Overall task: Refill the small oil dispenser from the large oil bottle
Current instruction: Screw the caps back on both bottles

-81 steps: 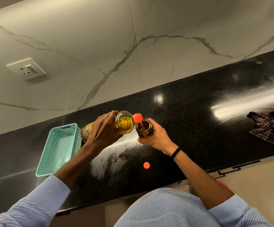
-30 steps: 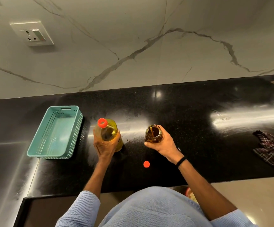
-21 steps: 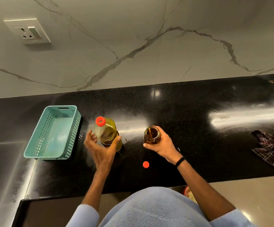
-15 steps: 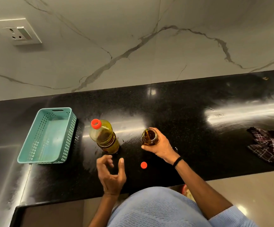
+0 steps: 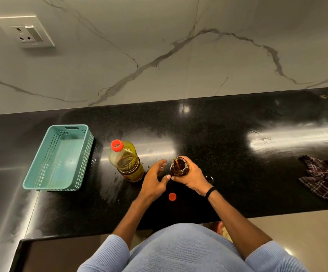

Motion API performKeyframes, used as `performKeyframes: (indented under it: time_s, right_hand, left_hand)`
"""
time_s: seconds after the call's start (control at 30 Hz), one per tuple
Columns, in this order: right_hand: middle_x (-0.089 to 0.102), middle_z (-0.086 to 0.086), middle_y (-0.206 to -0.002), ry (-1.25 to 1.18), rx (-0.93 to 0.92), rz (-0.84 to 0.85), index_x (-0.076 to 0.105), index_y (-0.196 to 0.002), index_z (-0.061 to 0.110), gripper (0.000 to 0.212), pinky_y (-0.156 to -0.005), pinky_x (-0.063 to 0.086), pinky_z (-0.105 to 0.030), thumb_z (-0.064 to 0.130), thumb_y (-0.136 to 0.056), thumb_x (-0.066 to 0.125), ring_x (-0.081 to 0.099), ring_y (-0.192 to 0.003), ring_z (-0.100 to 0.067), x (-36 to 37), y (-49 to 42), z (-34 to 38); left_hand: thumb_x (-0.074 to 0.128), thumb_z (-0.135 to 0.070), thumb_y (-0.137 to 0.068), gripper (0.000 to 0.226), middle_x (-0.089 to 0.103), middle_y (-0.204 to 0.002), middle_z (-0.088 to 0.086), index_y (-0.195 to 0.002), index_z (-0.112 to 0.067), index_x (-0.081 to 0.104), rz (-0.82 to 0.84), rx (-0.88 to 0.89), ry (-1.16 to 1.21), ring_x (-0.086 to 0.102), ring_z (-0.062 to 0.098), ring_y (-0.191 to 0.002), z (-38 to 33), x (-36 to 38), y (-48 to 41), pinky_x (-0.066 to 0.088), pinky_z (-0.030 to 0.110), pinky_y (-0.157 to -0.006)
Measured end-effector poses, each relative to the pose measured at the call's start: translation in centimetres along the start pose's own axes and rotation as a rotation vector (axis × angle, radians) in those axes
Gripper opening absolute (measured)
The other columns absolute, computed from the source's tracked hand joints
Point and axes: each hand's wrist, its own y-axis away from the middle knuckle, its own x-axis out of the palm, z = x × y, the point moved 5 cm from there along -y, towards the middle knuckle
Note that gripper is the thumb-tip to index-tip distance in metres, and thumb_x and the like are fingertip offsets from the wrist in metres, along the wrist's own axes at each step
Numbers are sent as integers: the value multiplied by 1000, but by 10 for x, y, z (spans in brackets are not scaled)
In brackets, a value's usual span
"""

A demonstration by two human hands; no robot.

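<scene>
Our right hand (image 5: 191,176) grips the uncapped amber oil dispenser (image 5: 179,166) upright on the black counter (image 5: 228,154), near the large oil bottle (image 5: 127,163), while our left hand (image 5: 154,182) hovers open and empty, so we should keep it level and recap squarely.

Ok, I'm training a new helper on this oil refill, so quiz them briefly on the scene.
1. True or false: the large oil bottle stands upright on the counter.
2. Which grips the small dispenser? A. left hand B. right hand C. neither
3. Fill in: the teal ____ sits left of the bottle.
Key: 1 true; 2 B; 3 basket.
</scene>
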Motion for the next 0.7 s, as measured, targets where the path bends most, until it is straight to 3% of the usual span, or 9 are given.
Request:
performKeyframes:
  time_s: [0.1,0.43,0.6,0.7]
  right_hand:
    - [68,16,-110,7,0,9,59,-121,36,67,-92,47,-14,28,-63,93,61,-104,6,2,-1,0]
    - [68,13,-109,39,14,19,59,-123,29,67,-81,42,-2,19,-65,90,59,-101,14,2,-3,0]
    - [68,15,-110,59,32,27,58,-123,33,69,-85,44,-7,22,-64,91,60,-103,9,3,-2,-1]
    - [68,15,-110,71,43,21,58,-124,32,69,-88,44,-11,23,-64,91,60,-104,9,3,-1,-1]
  left_hand:
    - [66,-30,-85,59,56,-139,-5,-140,-28,46,61,9,-7,53,9,-127,1,2,-7,48,41,-106]
    - [69,-13,-88,55,61,-131,-5,-138,-24,49,76,9,0,58,5,-120,-1,8,-13,47,28,-104]
    - [69,-12,-88,54,59,-127,-13,-132,-34,47,81,6,-6,53,-11,-114,1,8,-13,44,19,-102]
    - [69,-14,-88,55,59,-131,-9,-133,-34,47,84,11,8,55,2,-121,2,9,-11,44,24,-103]
